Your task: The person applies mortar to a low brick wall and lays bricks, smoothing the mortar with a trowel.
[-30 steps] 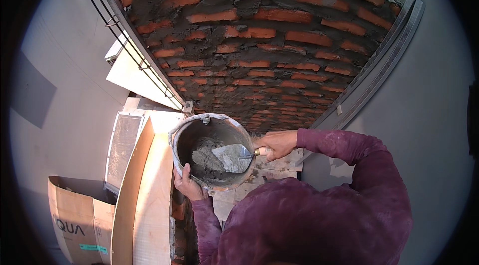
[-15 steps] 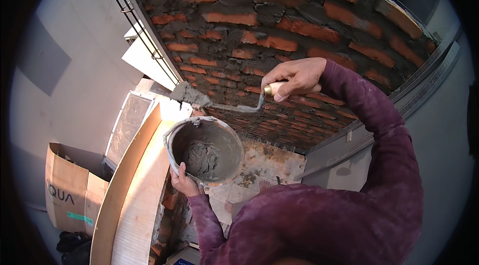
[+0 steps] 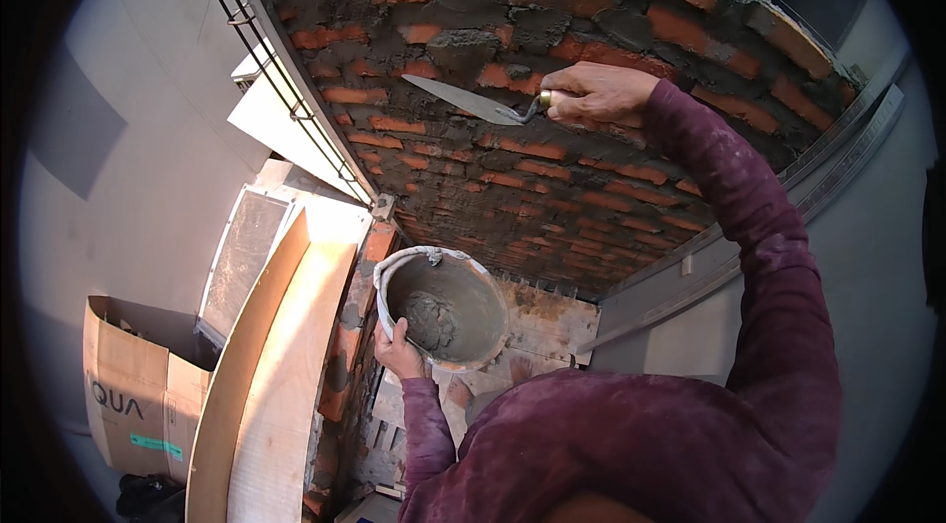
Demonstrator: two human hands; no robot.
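Note:
My right hand (image 3: 603, 95) is closed round the wooden handle of a pointed trowel (image 3: 468, 101), held out in front of the brick wall (image 3: 552, 168). The blade points left and carries no load of mortar that I can see. A fresh grey patch of mortar (image 3: 463, 48) sits on the bricks just above the blade. Lower down, my left hand (image 3: 399, 354) grips the rim of a round bucket (image 3: 495, 311), tilted so its inside shows. Wet mortar (image 3: 431, 319) lies in the bottom of the bucket.
A curved wooden board (image 3: 281, 395) and a low brick edge (image 3: 350, 346) run along my left. Beyond them stands an open cardboard box (image 3: 138, 395). Steel rods (image 3: 266, 60) rise at the wall's left end. A metal rail (image 3: 828, 178) flanks the right side.
The trowel has moved up to the wall, and its lump of mortar has left the blade. A new mortar patch shows on the bricks. The bucket has shifted right and slightly down.

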